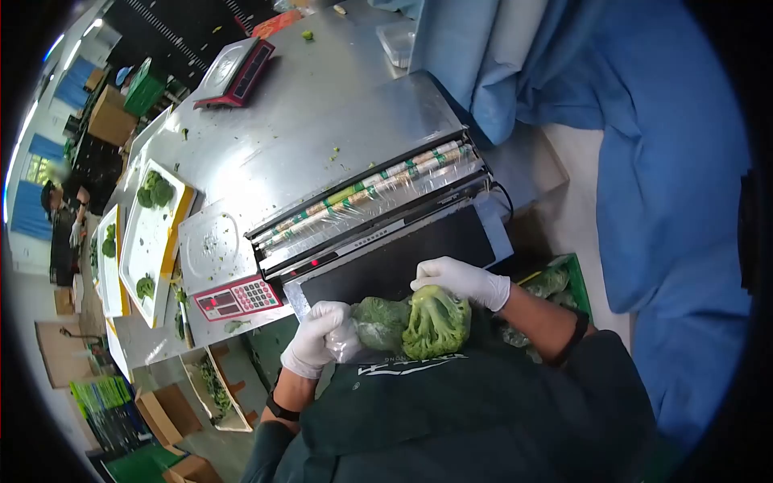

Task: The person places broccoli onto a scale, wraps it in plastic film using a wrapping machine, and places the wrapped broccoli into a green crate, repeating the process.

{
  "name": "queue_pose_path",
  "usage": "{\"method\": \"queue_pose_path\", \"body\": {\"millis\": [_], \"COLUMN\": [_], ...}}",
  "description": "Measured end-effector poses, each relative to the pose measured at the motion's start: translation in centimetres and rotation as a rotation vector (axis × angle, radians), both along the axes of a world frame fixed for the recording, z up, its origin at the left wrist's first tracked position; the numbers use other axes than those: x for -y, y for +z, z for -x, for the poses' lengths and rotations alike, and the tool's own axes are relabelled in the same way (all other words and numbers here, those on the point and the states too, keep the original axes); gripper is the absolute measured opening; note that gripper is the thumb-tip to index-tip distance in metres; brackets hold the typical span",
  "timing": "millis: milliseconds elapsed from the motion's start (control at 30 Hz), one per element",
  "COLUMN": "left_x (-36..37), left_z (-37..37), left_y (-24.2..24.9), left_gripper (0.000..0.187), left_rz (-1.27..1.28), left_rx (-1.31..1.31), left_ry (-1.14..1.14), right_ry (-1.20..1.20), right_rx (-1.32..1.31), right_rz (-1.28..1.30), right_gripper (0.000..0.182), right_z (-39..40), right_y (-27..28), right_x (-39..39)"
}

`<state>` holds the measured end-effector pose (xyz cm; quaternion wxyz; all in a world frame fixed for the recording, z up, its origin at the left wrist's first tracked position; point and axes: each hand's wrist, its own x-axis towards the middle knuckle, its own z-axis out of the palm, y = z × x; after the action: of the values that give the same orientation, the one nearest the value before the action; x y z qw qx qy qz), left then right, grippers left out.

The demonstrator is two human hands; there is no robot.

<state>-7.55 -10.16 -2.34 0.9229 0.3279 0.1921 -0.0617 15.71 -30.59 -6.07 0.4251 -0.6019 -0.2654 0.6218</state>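
Observation:
Both my hands wear white gloves. My left hand grips the bunched clear film at the left end of a broccoli head, which is wrapped in plastic and held close to my dark green apron. My right hand rests on top of the broccoli, pressing the film down at its right side. The broccoli sits just in front of the black hot plate of the film wrapping machine, whose roll of cling film lies across the top.
A red-faced scale stands left of the wrapper, and another scale sits at the far end of the steel table. White trays with broccoli lie at left. A green crate of wrapped greens is at right. Blue cloth hangs beside it.

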Motion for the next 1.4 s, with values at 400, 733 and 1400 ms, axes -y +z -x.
{"method": "queue_pose_path", "body": {"millis": [400, 733, 1400], "left_x": [1.1, 2.8, 17.2], "left_z": [7.4, 8.6, 1.0], "left_y": [-3.0, -9.4, -9.6], "left_gripper": [0.058, 0.054, 0.038], "left_rz": [-0.790, 0.237, -1.078], "left_rx": [0.207, -0.442, 0.163], "left_ry": [-0.200, -0.276, -0.624], "right_ry": [-0.157, -1.388, -1.778], "right_rx": [-0.243, -0.406, -0.757], "right_rz": [-0.308, -0.422, -0.902], "right_gripper": [0.039, 0.067, 0.072], "right_z": [13.8, 21.5, 18.7], "right_y": [-3.3, -3.6, -18.5], "right_x": [-0.2, 7.9, 23.3]}}
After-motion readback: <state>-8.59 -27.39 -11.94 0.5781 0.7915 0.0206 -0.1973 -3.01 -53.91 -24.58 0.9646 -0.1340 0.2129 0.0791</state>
